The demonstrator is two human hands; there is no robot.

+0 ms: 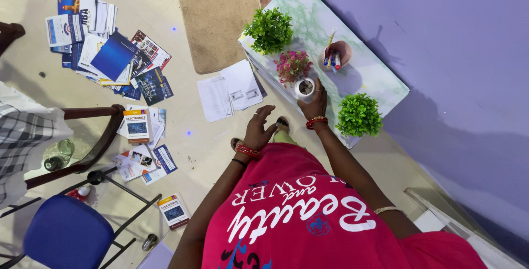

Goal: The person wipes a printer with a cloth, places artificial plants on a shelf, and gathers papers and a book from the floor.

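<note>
My right hand grips a small white pot that holds a pink-flowered plant. The pot stands at the near edge of a low table with a green marbled top. My left hand hovers just off the table's edge above the floor, fingers spread and holding nothing. Both wrists wear red bangles. A leafy green plant stands at the table's left end and another at its right. A brown cup of pens sits behind the white pot.
Loose white sheets lie on the floor beside the table, with a tan mat beyond. Books and leaflets are scattered to the left. A blue chair, a wooden chair frame and a purple wall border the area.
</note>
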